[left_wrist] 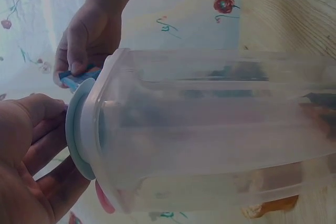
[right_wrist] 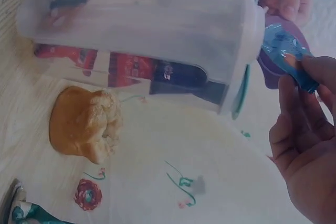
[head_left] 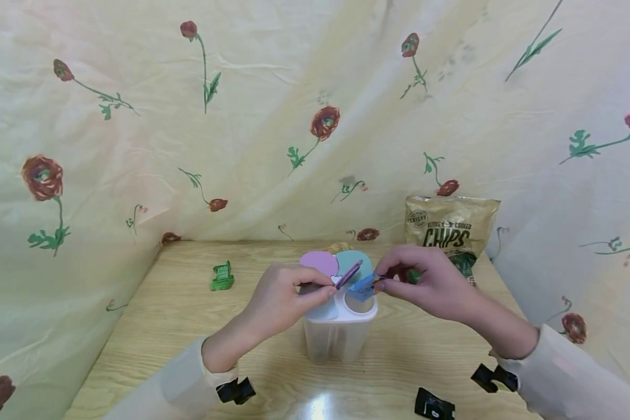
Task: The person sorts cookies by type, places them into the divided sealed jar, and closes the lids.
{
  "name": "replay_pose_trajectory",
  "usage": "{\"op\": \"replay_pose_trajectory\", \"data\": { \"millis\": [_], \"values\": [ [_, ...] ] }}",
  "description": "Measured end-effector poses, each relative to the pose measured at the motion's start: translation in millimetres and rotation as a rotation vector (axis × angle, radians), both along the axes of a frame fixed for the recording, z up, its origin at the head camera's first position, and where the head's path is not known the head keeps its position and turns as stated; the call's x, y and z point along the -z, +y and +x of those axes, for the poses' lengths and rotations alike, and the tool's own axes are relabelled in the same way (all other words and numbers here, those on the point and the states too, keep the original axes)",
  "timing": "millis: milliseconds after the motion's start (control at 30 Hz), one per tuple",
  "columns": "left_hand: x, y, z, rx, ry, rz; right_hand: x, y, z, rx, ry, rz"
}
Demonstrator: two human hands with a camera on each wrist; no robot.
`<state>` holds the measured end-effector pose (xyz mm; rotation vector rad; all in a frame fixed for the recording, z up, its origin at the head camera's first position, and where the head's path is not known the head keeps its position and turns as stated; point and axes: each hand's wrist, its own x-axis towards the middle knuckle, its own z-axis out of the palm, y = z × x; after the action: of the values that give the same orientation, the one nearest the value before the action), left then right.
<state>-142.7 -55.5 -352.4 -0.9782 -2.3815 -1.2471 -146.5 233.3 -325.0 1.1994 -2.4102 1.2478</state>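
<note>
A clear plastic container [head_left: 332, 344] with a white top stands upright on the table between my hands. Tilted up over its top, a purple lid [head_left: 350, 273] is pinched between the thumb and fingers of my left hand [head_left: 283, 291]. My right hand [head_left: 433, 284] holds a small blue wrapped packet [right_wrist: 283, 51] by one end, with the other end over the uncovered round opening [head_left: 360, 303] at the front right. A pink-purple lid [head_left: 318, 262] and a teal lid [head_left: 356, 262] cover the back openings. Through the container's wall show red packets [right_wrist: 128, 69] and a dark blue packet [right_wrist: 178, 76].
A gold chips bag [head_left: 448, 221] stands at the back right, partly behind my right hand. Behind the container lies a piece of bread [right_wrist: 79, 121]. A green wrapped packet [head_left: 222, 276] is on the left; a black packet [head_left: 434, 403] lies at the front right. Flowered cloth [head_left: 273, 146] hangs behind the table.
</note>
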Motion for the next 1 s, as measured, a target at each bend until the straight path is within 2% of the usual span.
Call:
{"op": "replay_pose_trajectory", "data": {
  "millis": [167, 400, 633, 767, 833, 1000],
  "values": [
    [-0.7, -0.1, 0.8, -0.006, -0.001, -0.008, 4.4, -8.2, -3.3, -0.005, 0.016, 0.045],
    [-2.4, -0.6, 2.2, -0.012, -0.020, -0.017, 6.0, -11.7, -5.5, 0.035, -0.004, 0.107],
    [-1.8, -0.4, 1.9, -0.010, -0.004, -0.017, 11.4, -21.6, -5.8, -0.019, -0.019, 0.192],
    [-1.9, -0.1, 2.2, -0.004, 0.002, -0.009, 13.0, -24.8, -3.9, -0.012, -0.043, 0.241],
    [-1.6, 0.3, 2.0, -0.001, 0.000, -0.007, 11.8, -24.2, -2.9, -0.005, -0.032, 0.240],
    [-0.9, 0.2, 1.8, -0.005, -0.005, -0.008, 9.3, -20.4, -2.5, -0.063, 0.024, 0.233]
  ]
}}
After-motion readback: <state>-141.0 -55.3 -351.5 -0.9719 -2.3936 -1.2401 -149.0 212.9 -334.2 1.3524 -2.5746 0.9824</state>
